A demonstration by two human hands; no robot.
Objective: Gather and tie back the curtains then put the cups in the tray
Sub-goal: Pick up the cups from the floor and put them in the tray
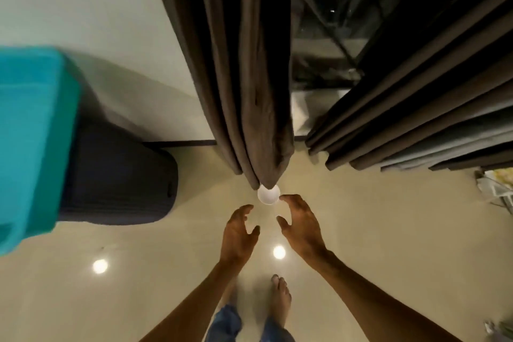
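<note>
Far left of the frame: blurred teal cloth point(27, 133), then a dark ribbed pouf point(119, 175) on the glossy floor point(388, 230). Lower centre: left hand point(238, 233), grip released, fingers loosely curved, grasping nothing. Just above: small white cup point(268, 195) on the floor, under the hem of the gathered brown curtain point(249, 78). Right hand point(301, 228), grip likewise released, fingertip just beside the cup. Upper right: second curtain point(416, 119), hanging in folds.

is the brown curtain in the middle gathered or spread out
Gathered: the curtain hangs in tight folds narrowing toward its hem, leaving the window glass beside it bare. Whether it is tied: cannot tell.
</note>
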